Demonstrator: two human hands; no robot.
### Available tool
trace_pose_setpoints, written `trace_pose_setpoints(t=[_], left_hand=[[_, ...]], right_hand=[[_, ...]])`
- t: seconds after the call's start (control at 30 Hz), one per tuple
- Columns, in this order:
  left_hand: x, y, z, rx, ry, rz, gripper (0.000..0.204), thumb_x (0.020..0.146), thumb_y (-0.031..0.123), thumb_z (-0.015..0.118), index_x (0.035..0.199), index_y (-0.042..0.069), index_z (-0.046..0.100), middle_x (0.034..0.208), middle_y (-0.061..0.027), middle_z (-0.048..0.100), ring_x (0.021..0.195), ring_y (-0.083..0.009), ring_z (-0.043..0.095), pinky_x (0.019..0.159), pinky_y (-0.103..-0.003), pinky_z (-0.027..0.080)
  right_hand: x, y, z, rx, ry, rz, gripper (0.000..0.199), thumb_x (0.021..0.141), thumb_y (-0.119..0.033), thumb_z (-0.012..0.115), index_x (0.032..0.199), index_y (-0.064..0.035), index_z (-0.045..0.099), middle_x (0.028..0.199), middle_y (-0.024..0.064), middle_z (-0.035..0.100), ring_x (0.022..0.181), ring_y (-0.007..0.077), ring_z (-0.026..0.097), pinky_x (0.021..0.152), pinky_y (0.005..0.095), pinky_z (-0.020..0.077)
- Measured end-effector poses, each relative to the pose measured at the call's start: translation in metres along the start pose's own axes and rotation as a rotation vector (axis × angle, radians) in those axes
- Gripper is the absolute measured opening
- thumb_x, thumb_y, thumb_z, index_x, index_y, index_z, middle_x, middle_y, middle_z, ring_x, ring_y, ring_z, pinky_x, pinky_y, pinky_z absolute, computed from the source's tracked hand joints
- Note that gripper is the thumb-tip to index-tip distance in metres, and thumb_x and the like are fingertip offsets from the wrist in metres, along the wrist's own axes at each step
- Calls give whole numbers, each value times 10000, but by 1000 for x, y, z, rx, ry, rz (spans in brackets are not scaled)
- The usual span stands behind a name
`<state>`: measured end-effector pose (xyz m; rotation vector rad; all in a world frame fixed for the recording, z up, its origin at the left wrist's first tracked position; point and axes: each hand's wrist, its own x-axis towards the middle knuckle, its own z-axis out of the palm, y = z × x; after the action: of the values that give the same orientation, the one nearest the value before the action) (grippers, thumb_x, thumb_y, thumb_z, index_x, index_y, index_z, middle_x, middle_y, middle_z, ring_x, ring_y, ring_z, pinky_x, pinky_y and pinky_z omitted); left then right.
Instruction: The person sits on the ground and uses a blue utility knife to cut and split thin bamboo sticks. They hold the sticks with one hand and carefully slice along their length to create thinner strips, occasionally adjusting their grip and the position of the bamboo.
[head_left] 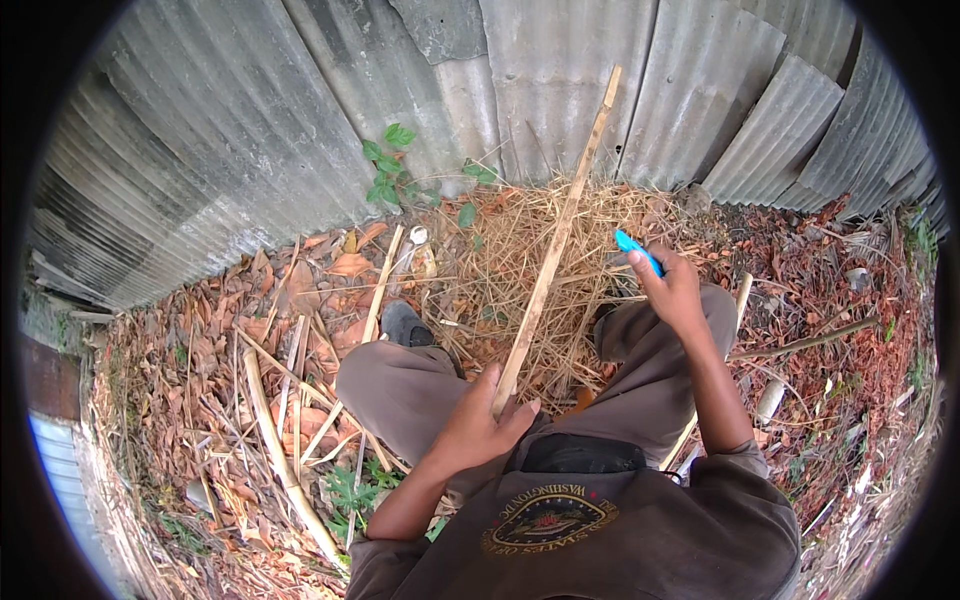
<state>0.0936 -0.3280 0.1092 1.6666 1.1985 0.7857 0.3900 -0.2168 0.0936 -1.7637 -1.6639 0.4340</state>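
My left hand (487,424) is closed around the near end of a long, flat wooden strip (556,245). The strip slants up and away to the right, and its far end shows against the metal fence. In my right hand (675,290) is a slim, bright blue tool (638,250), pinched between thumb and fingers; it resembles a cutter handle, though its exact kind cannot be made out. The tool is to the right of the strip and apart from it. Under the strip, between my legs, lies a heap of dry straw and thin shavings (530,310).
A corrugated metal fence (570,100) stands across the far side. Thin sticks and a thicker pole (275,430) lie on dry leaves at left. Green plants (388,170) grow by the fence. A branch (810,340) and a pale cylindrical piece (770,400) lie at right.
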Motion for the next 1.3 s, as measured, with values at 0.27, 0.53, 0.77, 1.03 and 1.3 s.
trace_pose_setpoints(t=[0.27, 0.53, 0.77, 1.03, 1.3], left_hand=[[33, 27, -1, -770, -153, -249, 177, 907, 63, 600, 997, 61, 449, 603, 55, 406, 430, -29, 367, 423, -216, 277], [33, 39, 7, -883, -221, -262, 174, 914, 54, 586, 963, 78, 420, 563, 61, 370, 385, -28, 330, 411, -215, 244], [38, 34, 12, -845, -177, -238, 193, 927, 136, 607, 959, 56, 435, 589, 51, 394, 402, -25, 346, 363, -200, 278], [32, 39, 12, -872, -184, -283, 168, 941, 113, 574, 1016, 62, 433, 587, 46, 395, 409, -23, 344, 403, -204, 268], [34, 43, 14, -887, -164, -257, 136, 973, 136, 533, 1013, 80, 416, 611, 43, 390, 440, -23, 337, 419, -195, 272]], right_hand=[[-44, -53, 30, -35, -166, -356, 564, 761, -623, 661, 667, -67, 644, 479, 109, 520, 483, 326, 583, 498, 427, 461], [-32, -39, 14, -63, -119, -218, 596, 725, -652, 665, 687, -57, 681, 484, 112, 537, 483, 329, 582, 497, 416, 457], [-53, -52, 5, -11, -63, -470, 602, 687, -639, 704, 580, -56, 600, 454, 100, 499, 431, 306, 547, 458, 406, 443], [-40, -57, 8, -114, -47, -467, 643, 659, -691, 690, 568, -61, 596, 465, 99, 529, 443, 301, 575, 455, 413, 451], [-17, -50, 13, -199, 95, -635, 691, 609, -761, 665, 542, -79, 578, 463, 78, 537, 397, 261, 524, 550, 353, 449]])
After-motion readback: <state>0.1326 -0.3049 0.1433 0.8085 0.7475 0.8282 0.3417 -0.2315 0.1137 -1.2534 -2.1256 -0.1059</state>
